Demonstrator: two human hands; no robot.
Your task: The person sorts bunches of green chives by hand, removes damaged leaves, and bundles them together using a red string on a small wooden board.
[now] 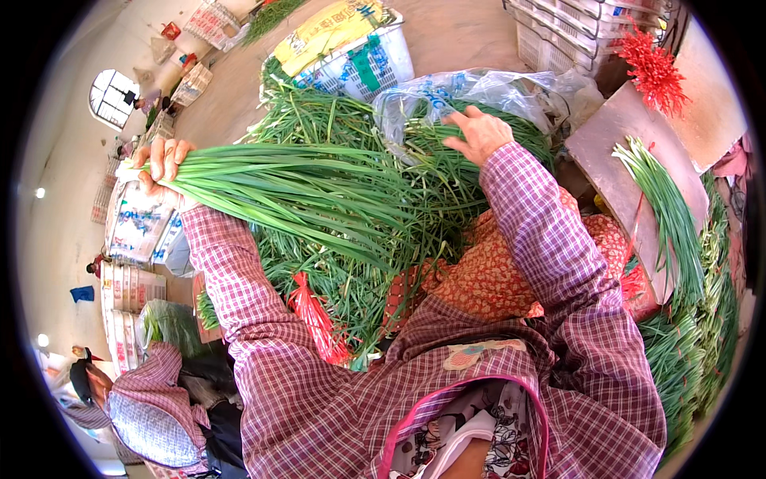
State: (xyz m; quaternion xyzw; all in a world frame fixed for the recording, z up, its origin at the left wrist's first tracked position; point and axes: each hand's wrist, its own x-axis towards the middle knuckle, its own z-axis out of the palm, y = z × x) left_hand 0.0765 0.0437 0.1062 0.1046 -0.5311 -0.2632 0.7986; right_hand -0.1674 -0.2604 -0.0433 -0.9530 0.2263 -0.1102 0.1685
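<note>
A bunch of long green garlic chives (295, 184) is gripped at its pale stem ends by my left hand (163, 160), fingers wrapped round it. Its leaves fan out to the right over a big loose heap of chives (319, 120). My right hand (483, 134) hovers above the far side of that heap, beside a clear plastic bag (391, 108). Its fingers are apart and nothing shows in them. Red ties (315, 319) hang in a bundle near my lap. On a board (594, 144) to the right lies another chive bunch (666, 203).
A white basket (391, 60) with a yellow sack (335, 32) on it stands beyond the heap. Stacked white crates (550, 48) are at the far right, near a red tassel of ties (653, 72). More bunches (678, 359) pile up at right. Another person (159, 399) sits at lower left.
</note>
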